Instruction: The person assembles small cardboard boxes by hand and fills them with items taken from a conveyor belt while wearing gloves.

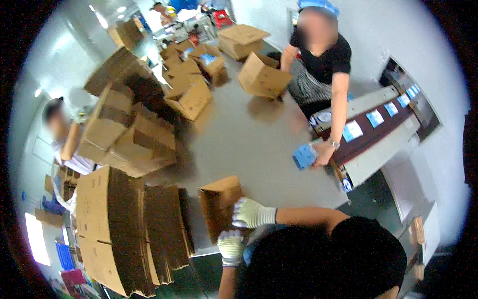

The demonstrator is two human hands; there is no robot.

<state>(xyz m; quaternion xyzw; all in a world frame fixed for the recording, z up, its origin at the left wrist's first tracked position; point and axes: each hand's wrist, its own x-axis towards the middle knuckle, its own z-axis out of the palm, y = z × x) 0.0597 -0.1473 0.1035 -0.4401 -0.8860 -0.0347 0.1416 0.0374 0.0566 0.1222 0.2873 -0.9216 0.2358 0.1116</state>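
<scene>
A brown cardboard box (215,199) stands at the near edge of the grey table, its open side toward me. My right hand (253,213), in a pale knitted glove with a striped cuff, comes in from the right, its fingers closed on the box's right edge. My left hand (230,247), gloved likewise, is closed at the box's lower near edge. The inside of the box lies in shadow, and part of it is hidden by my hands.
A tall stack of flattened cartons (94,224) stands left of the table (224,134). Several opened boxes (191,97) crowd its far left. Across from me, a co-worker's hand (324,152) holds blue packets (304,156) beside a conveyor belt (361,139). Another person works at far left.
</scene>
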